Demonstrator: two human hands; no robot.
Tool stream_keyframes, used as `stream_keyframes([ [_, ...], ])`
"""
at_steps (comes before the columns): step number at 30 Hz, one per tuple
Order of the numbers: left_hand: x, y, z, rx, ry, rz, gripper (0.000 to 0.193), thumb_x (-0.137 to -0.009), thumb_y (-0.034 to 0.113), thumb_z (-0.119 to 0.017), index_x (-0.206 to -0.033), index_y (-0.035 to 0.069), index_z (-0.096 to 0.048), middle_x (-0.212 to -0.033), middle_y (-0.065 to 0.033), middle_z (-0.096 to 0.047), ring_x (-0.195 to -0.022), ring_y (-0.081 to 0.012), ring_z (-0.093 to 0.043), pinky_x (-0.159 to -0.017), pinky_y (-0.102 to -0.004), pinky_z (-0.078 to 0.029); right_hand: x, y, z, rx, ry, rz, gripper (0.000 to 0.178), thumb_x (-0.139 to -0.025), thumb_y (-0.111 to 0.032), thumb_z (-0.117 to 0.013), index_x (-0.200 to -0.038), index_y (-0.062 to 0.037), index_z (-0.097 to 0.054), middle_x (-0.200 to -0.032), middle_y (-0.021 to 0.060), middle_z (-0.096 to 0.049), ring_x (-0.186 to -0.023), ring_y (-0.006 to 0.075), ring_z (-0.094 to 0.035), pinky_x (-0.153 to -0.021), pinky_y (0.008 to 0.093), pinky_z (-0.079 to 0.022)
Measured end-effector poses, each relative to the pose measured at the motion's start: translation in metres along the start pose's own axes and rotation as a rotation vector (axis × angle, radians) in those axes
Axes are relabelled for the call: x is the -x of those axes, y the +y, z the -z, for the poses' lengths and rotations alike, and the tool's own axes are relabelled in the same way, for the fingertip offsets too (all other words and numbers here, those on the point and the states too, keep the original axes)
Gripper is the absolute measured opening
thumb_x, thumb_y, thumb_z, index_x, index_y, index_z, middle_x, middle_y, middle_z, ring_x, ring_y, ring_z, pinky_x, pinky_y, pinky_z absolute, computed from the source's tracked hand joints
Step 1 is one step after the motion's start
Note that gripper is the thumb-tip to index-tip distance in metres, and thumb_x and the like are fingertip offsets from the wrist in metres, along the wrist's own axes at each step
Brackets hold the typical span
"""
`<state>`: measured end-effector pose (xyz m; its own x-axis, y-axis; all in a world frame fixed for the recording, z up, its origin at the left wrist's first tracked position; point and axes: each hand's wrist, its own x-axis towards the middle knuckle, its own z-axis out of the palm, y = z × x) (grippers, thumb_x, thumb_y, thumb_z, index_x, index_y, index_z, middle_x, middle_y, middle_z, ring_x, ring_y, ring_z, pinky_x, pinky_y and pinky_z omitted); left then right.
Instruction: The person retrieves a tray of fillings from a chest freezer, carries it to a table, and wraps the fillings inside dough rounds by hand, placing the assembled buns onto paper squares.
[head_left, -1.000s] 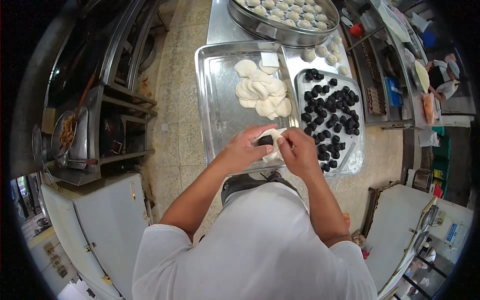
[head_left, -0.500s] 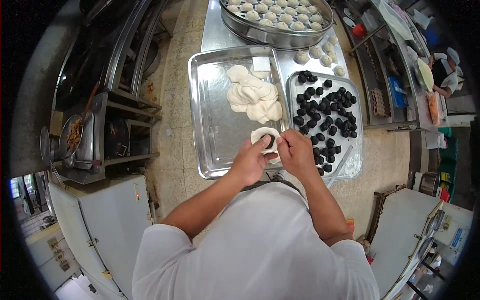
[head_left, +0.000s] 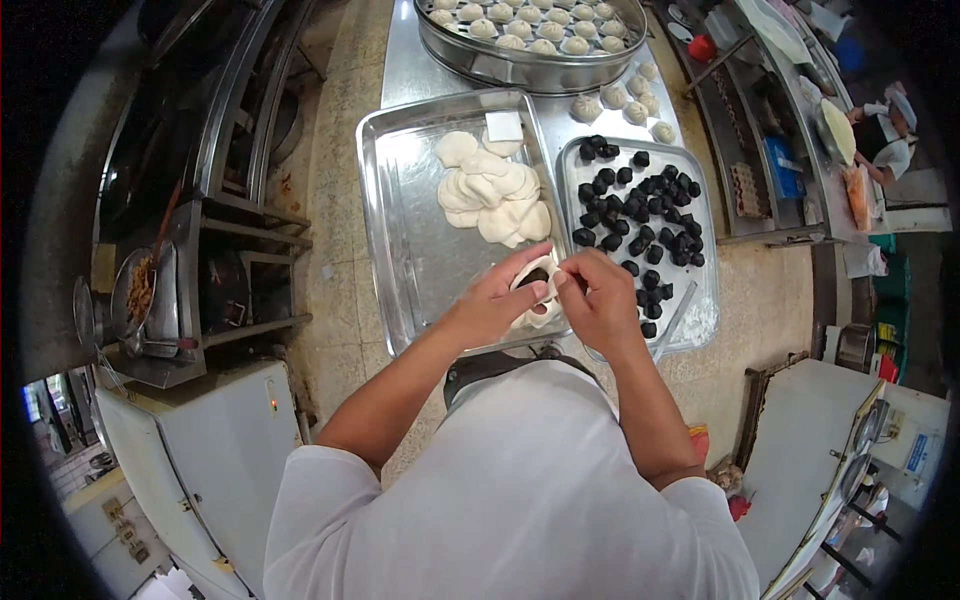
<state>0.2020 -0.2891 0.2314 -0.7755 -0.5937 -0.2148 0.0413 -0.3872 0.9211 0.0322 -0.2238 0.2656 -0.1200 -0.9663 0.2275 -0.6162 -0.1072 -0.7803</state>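
Between my two hands, over the near edge of a large metal tray (head_left: 415, 250), a dough wrapper (head_left: 547, 263) curves up around a dark ball of filling. My left hand (head_left: 488, 303) cups the wrapper from the left, its thumb across the front by the filling. Fingertips of my right hand (head_left: 602, 300) pinch the wrapper's right edge. A pile of flat dough rounds (head_left: 487, 190) lies in the metal tray, with a white square piece (head_left: 504, 126) at its far end. Several black filling balls (head_left: 655, 208) sit on a second tray (head_left: 708, 285) to the right.
A flat stick (head_left: 676, 318) lies on the floury near end of the right tray. Beyond the trays stand a round steamer (head_left: 530, 72) full of pleated buns and several loose buns (head_left: 635, 112). Shelving (head_left: 255, 215) lines the left; a person (head_left: 885, 140) works far right.
The wrapper's rim has been drawn up closer around the filling. My left fingers have risen around its far side. The trays and steamer appear shifted slightly left in view.
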Motion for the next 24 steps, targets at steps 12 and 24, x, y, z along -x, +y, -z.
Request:
stream_keyframes([
  [12, 0.0, -0.005, 0.006, 0.024, 0.033, 0.114, 0.03, -0.094, 0.015, -0.054, -0.123, 0.007, -0.051, -0.089, 0.0016, -0.054, -0.073, -0.0059, -0.048, -0.06, -0.0224, -0.041, -0.003, -0.021, -0.011, -0.05, 0.038, -0.127, 0.007, -0.081, -0.004, -0.061, -0.084, 0.0004, -0.057, -0.076, 0.0148, -0.058, -0.069, 0.0328, -0.058, -0.062, 0.038, -0.047],
  [24, -0.001, 0.008, 0.024, -0.469, -0.096, 0.106, 0.036, -0.092, 0.017, -0.054, -0.126, 0.007, -0.053, -0.108, -0.0035, -0.056, -0.101, -0.0109, -0.051, -0.09, -0.0268, -0.041, -0.002, -0.013, -0.018, 0.04, -0.046, -0.001, 0.006, -0.078, -0.002, -0.059, -0.084, -0.0002, -0.057, -0.075, 0.0139, -0.057, -0.071, 0.0329, -0.058, -0.064, 0.0402, -0.047],
])
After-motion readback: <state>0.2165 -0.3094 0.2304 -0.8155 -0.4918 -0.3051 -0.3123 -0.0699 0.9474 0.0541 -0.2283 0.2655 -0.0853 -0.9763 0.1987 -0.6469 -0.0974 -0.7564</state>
